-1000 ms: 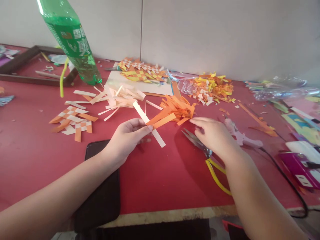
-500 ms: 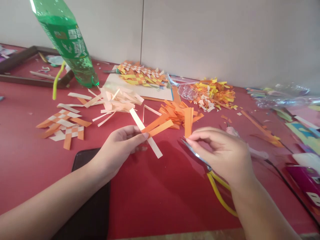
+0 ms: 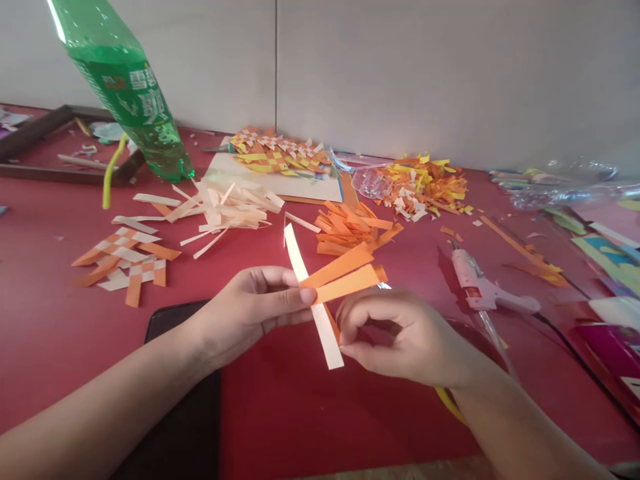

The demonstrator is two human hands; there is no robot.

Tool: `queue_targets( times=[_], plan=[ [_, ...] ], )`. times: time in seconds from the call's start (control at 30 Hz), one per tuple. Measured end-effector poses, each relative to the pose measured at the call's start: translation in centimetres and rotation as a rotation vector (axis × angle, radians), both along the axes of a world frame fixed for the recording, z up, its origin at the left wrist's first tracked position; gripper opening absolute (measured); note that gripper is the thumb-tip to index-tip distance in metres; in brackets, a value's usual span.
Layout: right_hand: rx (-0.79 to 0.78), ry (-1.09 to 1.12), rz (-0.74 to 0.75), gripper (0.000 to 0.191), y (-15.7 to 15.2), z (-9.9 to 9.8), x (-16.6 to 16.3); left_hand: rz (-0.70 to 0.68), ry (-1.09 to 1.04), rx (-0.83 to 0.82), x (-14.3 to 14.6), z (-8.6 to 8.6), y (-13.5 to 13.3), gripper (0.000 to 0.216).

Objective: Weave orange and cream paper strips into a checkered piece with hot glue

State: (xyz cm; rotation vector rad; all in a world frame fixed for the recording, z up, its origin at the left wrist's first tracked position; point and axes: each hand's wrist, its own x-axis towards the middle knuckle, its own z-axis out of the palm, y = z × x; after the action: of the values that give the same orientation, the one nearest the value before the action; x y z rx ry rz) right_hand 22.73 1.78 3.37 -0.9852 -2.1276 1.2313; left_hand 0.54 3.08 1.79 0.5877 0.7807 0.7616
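Observation:
My left hand (image 3: pixel 255 313) pinches a pale paper strip (image 3: pixel 327 337) crossed by two orange strips (image 3: pixel 345 275), held above the red table (image 3: pixel 280 407). My right hand (image 3: pixel 405 337) is closed just to their right, fingertips pinching a third orange strip that slips behind the pale one; only a sliver of it shows. A pile of loose orange strips (image 3: pixel 350 223) lies just beyond the hands, and a pile of pale strips (image 3: pixel 225 203) to its left.
A tilted green bottle (image 3: pixel 125 87) stands at the back left near a wooden frame (image 3: pixel 30 130). Woven paper pieces (image 3: pixel 125 257) lie left. Also here: a pink glue gun (image 3: pixel 480 283), paper scraps (image 3: pixel 425 183), a dark phone (image 3: pixel 175 400) under my left forearm.
My right hand picked an orange strip from the pile, carried it toward me and brought it in behind the pale strip. The left hand turned its strips more upright.

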Motion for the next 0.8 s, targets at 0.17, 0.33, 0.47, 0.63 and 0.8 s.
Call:
queue_targets(
  times=[0.17,0.33,0.47,0.63,0.8],
  plan=[
    [0.065,0.076,-0.017,0.02,0.0,-0.5,0.1,0.024,0.033,0.0,0.0,0.0,0.1,0.01],
    [0.252,0.128,0.022,0.017,0.5,-0.8,0.0,0.02,0.005,-0.038,0.0,0.0,0.3,0.011],
    [0.24,0.234,0.006,0.013,0.7,-0.7,-0.1,0.014,-0.007,-0.052,0.0,0.0,0.3,0.012],
    [0.064,0.349,-0.205,0.016,0.3,-0.9,0.3,0.109,0.043,-0.008,-0.2,-0.5,0.3,0.009],
    [-0.037,0.489,-0.302,0.015,0.5,-1.6,1.3,0.263,0.104,-0.012,-0.1,-0.8,0.5,0.007]
  ],
)
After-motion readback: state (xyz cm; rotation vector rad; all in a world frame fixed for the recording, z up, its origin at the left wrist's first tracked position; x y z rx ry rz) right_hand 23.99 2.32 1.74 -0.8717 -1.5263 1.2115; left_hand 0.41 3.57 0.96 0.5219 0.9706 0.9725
